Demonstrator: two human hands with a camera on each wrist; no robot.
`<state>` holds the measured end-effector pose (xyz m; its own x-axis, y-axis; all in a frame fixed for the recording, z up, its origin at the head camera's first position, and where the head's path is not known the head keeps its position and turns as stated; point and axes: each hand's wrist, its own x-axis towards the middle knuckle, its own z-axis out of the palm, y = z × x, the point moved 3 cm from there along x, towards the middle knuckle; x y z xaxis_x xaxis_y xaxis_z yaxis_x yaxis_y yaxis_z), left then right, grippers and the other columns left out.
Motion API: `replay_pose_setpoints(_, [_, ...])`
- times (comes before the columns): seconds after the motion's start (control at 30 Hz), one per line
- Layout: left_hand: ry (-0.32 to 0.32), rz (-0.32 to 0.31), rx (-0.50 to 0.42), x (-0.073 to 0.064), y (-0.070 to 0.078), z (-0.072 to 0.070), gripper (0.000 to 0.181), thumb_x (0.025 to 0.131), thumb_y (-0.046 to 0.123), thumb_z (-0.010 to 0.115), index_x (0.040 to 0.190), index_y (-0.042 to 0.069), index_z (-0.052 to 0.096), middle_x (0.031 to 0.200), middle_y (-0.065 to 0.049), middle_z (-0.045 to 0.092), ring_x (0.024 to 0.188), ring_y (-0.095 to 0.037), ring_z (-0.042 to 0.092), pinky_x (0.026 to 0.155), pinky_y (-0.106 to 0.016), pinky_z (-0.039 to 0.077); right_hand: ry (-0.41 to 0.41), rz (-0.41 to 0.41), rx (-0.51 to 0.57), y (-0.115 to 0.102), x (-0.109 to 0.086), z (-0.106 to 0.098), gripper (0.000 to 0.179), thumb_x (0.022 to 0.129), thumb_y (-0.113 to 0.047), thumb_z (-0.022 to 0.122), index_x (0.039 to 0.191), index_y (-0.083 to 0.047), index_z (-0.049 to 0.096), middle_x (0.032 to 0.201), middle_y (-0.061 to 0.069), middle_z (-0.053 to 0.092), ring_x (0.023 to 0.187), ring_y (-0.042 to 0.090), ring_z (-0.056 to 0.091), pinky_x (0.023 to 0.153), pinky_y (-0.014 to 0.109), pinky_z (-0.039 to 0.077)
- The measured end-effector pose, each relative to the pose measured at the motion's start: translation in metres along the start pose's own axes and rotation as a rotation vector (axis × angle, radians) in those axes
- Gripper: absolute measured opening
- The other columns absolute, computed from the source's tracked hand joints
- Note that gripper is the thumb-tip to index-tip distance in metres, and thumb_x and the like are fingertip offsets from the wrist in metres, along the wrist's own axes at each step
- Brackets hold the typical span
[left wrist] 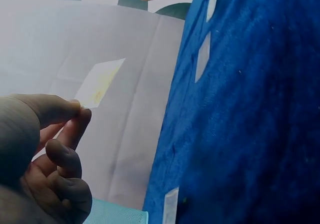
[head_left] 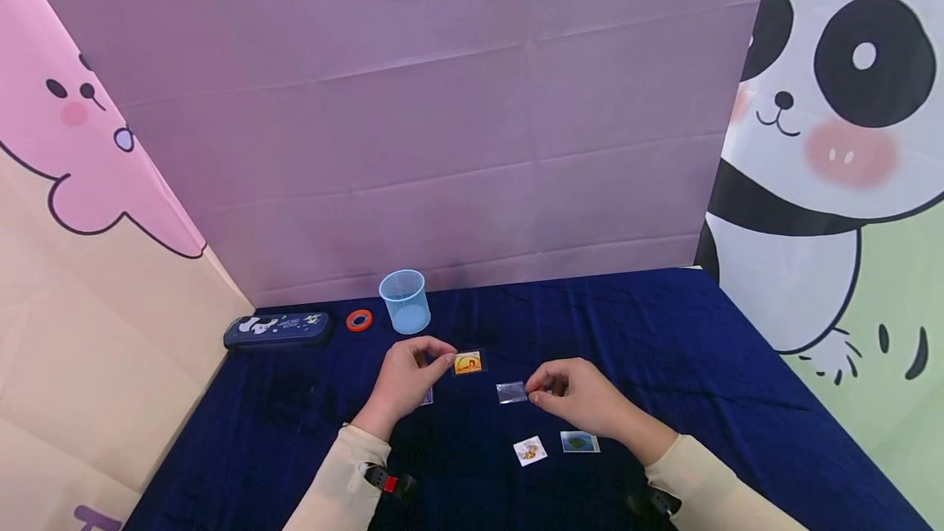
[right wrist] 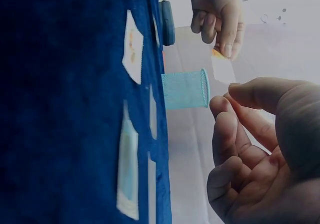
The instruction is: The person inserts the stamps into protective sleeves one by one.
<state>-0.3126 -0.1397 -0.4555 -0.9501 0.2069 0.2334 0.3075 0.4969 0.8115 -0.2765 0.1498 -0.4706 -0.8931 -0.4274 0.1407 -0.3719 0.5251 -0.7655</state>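
Between thumb and forefinger, my left hand [head_left: 407,377] pinches a small picture card [head_left: 468,363] by its edge. The card has an orange-yellow picture with a see-through border and is held above the table, as the left wrist view shows. My right hand [head_left: 578,396] hovers to the right with bent fingers. In the right wrist view its thumb and forefinger tips [right wrist: 234,90] are close together, with nothing visible between them. A shiny see-through piece [head_left: 512,392] appears at those fingertips in the head view. A purplish card [head_left: 428,397] lies partly hidden under the left hand.
A white picture card [head_left: 530,451] and a blue-green card [head_left: 580,442] lie nearer me on the dark blue cloth [head_left: 457,465]. Along the back stand a light blue mesh cup [head_left: 406,301], a red-orange tape roll [head_left: 359,319] and a navy panda pencil case [head_left: 277,329].
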Motion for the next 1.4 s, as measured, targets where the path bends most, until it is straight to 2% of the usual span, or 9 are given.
replay_pose_setpoints(0.23, [-0.028,-0.033,0.039,0.002,-0.013,0.005,0.007,0.1,0.022,0.074,0.103,0.024,0.08,0.096,0.006,0.071,0.064,-0.019,0.054,0.054,-0.029,0.047,-0.067,-0.016,-0.008,0.003,-0.005,0.009,0.009,0.097,-0.017,0.076,0.105,-0.014,0.077,0.089,-0.009,0.068,0.067,0.012,0.059,0.058,0.027,0.048])
replay_pose_setpoints(0.5, [-0.081,-0.035,0.042,0.003,-0.02,0.01,0.006,0.098,0.019,0.075,0.102,0.019,0.079,0.092,0.005,0.072,0.057,-0.015,0.055,0.05,-0.03,0.049,-0.162,-0.027,-0.04,0.007,-0.007,0.016,0.011,0.092,-0.012,0.08,0.103,-0.012,0.077,0.082,-0.011,0.066,0.058,0.006,0.053,0.054,0.025,0.046])
replay_pose_setpoints(0.77, [-0.104,-0.075,0.034,0.001,-0.022,0.012,0.005,0.098,0.018,0.076,0.102,0.017,0.078,0.096,0.002,0.072,0.072,-0.019,0.057,0.063,-0.032,0.05,-0.191,-0.037,-0.057,0.007,-0.009,0.019,0.014,0.09,-0.013,0.082,0.103,-0.014,0.078,0.084,-0.01,0.067,0.057,0.006,0.053,0.054,0.026,0.047])
replay_pose_setpoints(1.0, [-0.117,-0.105,0.056,0.0,-0.029,0.017,0.004,0.097,0.017,0.077,0.101,0.018,0.078,0.095,0.004,0.072,0.083,-0.019,0.06,0.073,-0.036,0.052,-0.223,-0.007,-0.085,0.006,-0.009,0.022,0.019,0.087,-0.014,0.086,0.104,-0.015,0.079,0.085,-0.009,0.065,0.06,0.007,0.054,0.056,0.025,0.045])
replay_pose_setpoints(1.13, [-0.123,-0.126,0.061,-0.001,-0.032,0.018,0.004,0.097,0.018,0.077,0.1,0.02,0.078,0.095,0.005,0.072,0.086,-0.019,0.062,0.078,-0.038,0.054,-0.233,0.003,-0.123,0.006,-0.01,0.023,0.019,0.086,-0.015,0.086,0.104,-0.017,0.08,0.084,-0.012,0.064,0.061,0.006,0.054,0.059,0.026,0.043])
replay_pose_setpoints(1.4, [-0.135,-0.134,0.089,-0.001,-0.034,0.019,0.005,0.096,0.018,0.078,0.101,0.019,0.078,0.096,0.004,0.072,0.087,-0.019,0.064,0.081,-0.041,0.056,-0.205,-0.048,-0.197,0.006,-0.011,0.025,0.016,0.083,-0.016,0.088,0.095,-0.021,0.078,0.078,-0.016,0.061,0.067,0.003,0.053,0.071,0.03,0.042])
